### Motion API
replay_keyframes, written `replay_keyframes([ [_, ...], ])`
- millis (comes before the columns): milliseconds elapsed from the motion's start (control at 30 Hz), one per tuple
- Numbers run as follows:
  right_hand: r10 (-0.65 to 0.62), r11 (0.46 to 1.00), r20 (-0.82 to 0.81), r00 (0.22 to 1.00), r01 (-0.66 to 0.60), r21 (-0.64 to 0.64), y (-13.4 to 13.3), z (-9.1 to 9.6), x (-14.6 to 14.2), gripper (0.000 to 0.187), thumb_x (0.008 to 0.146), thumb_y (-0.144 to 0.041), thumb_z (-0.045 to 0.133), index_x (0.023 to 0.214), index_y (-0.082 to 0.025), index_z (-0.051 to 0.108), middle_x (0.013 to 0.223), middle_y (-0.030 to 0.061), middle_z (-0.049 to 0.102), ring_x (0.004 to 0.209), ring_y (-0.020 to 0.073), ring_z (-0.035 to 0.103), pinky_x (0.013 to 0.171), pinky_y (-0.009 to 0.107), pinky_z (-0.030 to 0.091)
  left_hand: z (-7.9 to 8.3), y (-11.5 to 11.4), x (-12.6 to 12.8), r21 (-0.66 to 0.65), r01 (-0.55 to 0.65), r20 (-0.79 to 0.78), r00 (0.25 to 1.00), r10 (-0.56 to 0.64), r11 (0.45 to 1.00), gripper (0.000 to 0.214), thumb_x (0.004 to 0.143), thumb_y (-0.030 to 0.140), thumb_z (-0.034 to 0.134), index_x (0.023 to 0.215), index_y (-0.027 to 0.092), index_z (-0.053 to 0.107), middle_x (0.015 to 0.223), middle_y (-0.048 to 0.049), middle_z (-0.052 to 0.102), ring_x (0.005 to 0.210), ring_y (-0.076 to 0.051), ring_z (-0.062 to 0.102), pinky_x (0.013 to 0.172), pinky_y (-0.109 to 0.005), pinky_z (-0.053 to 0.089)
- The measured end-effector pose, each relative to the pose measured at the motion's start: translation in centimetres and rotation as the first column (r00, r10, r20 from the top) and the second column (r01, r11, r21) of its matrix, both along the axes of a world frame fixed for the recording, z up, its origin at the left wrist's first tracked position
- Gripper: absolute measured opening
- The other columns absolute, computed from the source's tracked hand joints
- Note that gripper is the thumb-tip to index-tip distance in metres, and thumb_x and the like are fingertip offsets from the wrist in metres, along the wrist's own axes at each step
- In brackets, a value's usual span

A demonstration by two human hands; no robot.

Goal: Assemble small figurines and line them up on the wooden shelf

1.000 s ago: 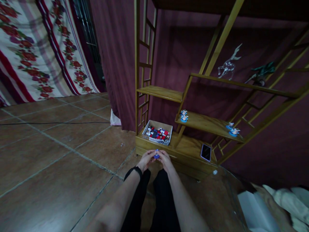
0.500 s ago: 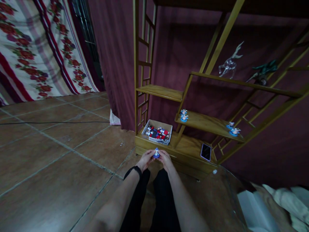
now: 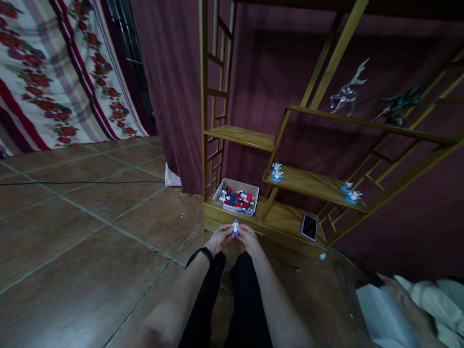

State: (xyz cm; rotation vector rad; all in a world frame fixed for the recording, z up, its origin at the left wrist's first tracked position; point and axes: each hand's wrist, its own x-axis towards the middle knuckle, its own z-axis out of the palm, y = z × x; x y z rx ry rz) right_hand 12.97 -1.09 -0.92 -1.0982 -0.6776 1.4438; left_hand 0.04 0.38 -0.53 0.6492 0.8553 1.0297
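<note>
A small white and purple-blue figurine (image 3: pixel 235 227) is held upright between my two hands, just in front of the shelf unit's base. My left hand (image 3: pixel 221 238) grips its left side with closed fingers. From the right, my right hand (image 3: pixel 248 237) pinches the figurine too. Beyond the hands, an open cardboard box (image 3: pixel 242 210) on the base holds several red, black and white figurines. Blue-based figurines (image 3: pixel 277 176) stand at the left end of the middle shelf, and more figurines (image 3: pixel 353 196) at its right end.
The wooden shelf unit (image 3: pixel 315 189) stands ahead. A tablet or phone (image 3: pixel 309 227) lies on its base. A clear deer ornament (image 3: pixel 345 96) and a dark green ornament (image 3: pixel 398 106) sit higher up. A white box (image 3: pixel 386 314) is at lower right; a black cable (image 3: pixel 83 183) crosses the floor.
The figurine has tilted in my fingers, so its front shows more and its purple base less. Both hands stay nearly in place, and the shelf things have not moved.
</note>
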Motion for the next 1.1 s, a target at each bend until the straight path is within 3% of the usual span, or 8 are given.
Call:
replay_keyframes([
  [733, -0.003, 1.000, -0.007, 1.000, 0.003, 0.001, -0.5, 0.5, -0.1, 0.028, 0.056, -0.031, 0.071, 0.079, -0.017, 0.064, 0.075, 0.0034, 0.068, 0.068, 0.0151, 0.062, 0.067, 0.027, 0.047, 1.1, -0.7, -0.2, -0.061, -0.017, 0.038, 0.999, 0.020, 0.998, 0.009, 0.072, 0.004, 0.063, 0.079, 0.009, 0.066, 0.075, -0.0084, 0.068, 0.061, -0.009, 0.062, 0.058, -0.015, 0.050],
  [1100, -0.024, 1.000, 0.003, 1.000, 0.024, -0.015, -0.5, 0.6, -0.1, 0.028, 0.055, -0.031, 0.072, 0.077, -0.017, 0.063, 0.073, 0.0034, 0.068, 0.065, 0.0150, 0.062, 0.064, 0.027, 0.047, 0.6, -0.6, -0.1, -0.048, -0.020, 0.049, 0.999, 0.022, 0.999, 0.004, 0.074, 0.010, 0.063, 0.077, 0.010, 0.065, 0.072, -0.0075, 0.067, 0.060, -0.010, 0.062, 0.059, -0.018, 0.052],
])
